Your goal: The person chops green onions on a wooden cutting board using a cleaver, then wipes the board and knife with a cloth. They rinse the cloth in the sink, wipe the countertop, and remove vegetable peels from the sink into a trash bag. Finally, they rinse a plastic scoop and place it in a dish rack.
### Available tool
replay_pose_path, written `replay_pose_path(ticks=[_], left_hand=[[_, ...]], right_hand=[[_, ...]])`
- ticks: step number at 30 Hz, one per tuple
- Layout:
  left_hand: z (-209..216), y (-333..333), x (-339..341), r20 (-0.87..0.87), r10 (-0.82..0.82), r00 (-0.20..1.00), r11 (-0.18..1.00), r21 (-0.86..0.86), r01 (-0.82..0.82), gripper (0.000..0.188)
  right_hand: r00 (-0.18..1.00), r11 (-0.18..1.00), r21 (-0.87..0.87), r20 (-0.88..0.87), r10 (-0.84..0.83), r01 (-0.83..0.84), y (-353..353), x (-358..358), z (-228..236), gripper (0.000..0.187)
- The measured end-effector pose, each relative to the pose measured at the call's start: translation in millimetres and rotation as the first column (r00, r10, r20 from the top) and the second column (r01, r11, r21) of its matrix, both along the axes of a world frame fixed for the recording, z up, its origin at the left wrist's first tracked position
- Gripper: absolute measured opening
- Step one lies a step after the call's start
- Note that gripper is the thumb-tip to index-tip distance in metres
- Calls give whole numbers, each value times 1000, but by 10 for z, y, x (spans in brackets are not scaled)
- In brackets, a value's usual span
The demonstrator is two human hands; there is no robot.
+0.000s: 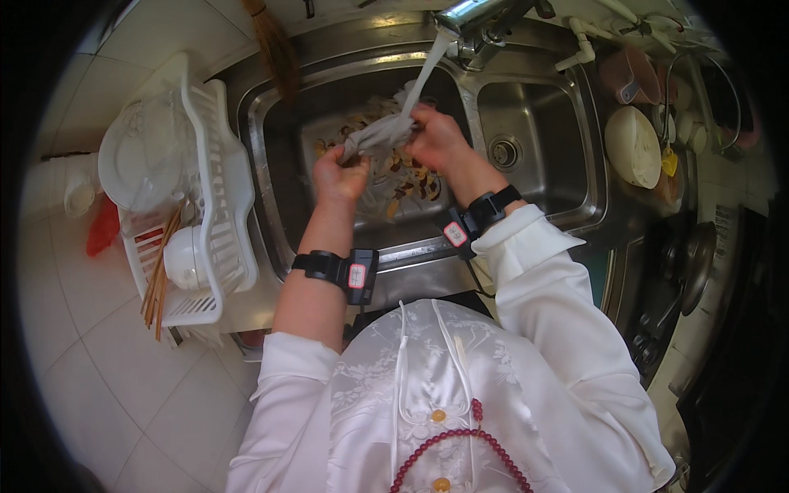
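Over the larger left basin of a steel sink, a wet greyish-white cloth is stretched and bunched between my two hands. My left hand is closed on its lower left end. At the upper right end, my right hand grips the cloth with bent fingers. A stream of water runs from the chrome faucet onto the cloth near my right hand. Beneath lie many brown and pale peelings, partly hidden by the cloth and my hands.
A white dish rack with plates, a bowl and chopsticks stands left. A straw brush leans at the back. The smaller basin is right, beside a pale basket-like bowl. A dark pan stands farther right.
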State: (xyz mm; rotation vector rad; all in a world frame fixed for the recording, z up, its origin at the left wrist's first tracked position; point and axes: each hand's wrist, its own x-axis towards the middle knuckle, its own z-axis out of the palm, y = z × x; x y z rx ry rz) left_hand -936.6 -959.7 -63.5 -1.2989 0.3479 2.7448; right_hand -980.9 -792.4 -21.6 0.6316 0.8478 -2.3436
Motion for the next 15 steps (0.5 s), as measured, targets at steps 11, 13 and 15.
replay_pose_path(ticks=[11,13,15], left_hand=[[210,-9,94,-66,-133,989,991,-36,131,38],[150,-61,134,-42,-60,997,998,-38,58,41],[84,-106,176,-31,1,1000,999,-45,-3,44]], right_hand=[[994,986,156,-98,-48,63,-46,103,62,18],[996,977,199,-57,-68,78,-27,135,52,16],[995,970,224,-71,-77,91,-21,177,57,15]])
